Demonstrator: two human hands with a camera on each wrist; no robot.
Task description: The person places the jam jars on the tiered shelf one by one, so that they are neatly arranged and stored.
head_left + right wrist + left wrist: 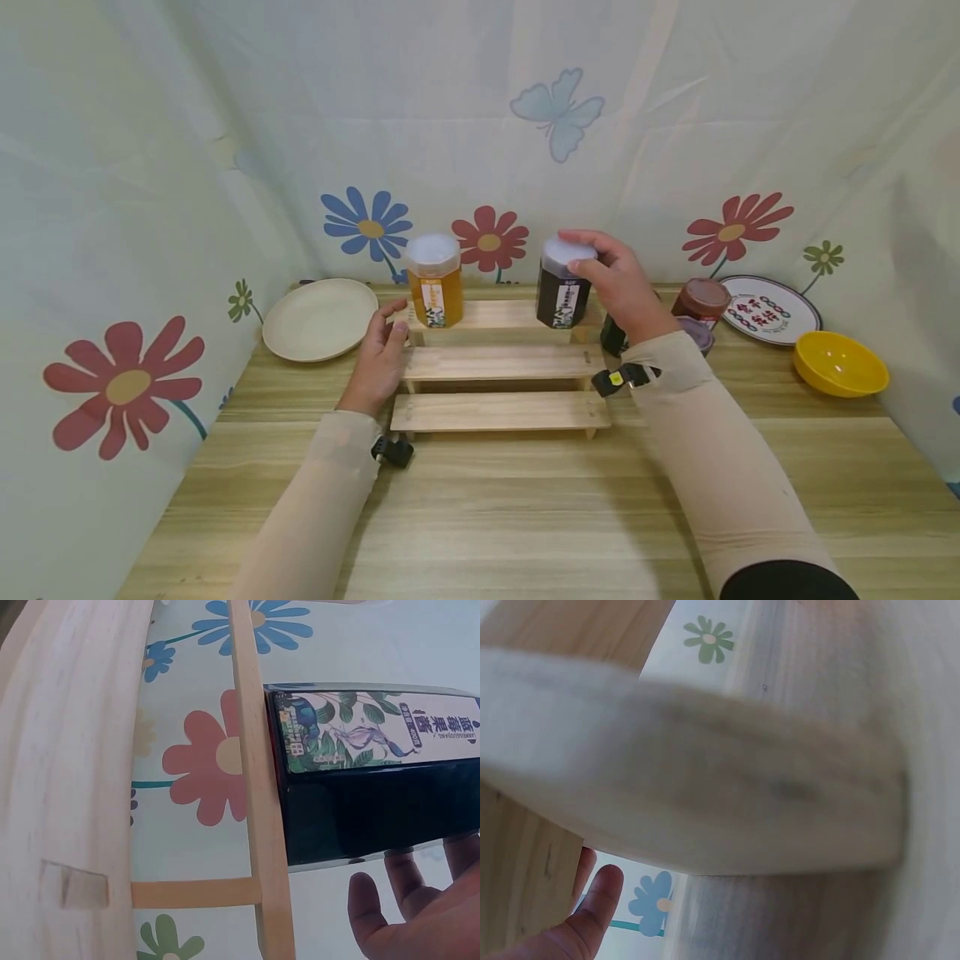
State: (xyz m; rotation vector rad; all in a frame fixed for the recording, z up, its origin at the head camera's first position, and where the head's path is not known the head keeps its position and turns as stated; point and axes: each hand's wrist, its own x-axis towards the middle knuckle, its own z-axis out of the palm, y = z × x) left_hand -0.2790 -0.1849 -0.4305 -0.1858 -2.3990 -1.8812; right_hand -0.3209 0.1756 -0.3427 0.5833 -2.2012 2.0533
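A three-tier wooden rack (501,363) stands on the table. Near the right end of its top tier is a jar of dark blueberry jam (559,296) with a white lid. My right hand (626,287) holds this jar at the lid, thumb at the front and fingers behind. In the right wrist view, the jar (375,806) has its base right at the top board. A jar of amber honey-like contents (437,287) sits at the tier's left end. My left hand (380,362) is beside the rack's left end, fingers extended at the top board's edge; its thumb (604,896) shows near the wood.
A cream plate (320,321) lies at the back left. Right of the rack are a red-brown jar (702,300), a purple-lidded jar (696,332) and a dark jar (612,337) partly behind my right arm. Farther right are a patterned plate (787,321) and a yellow bowl (840,365).
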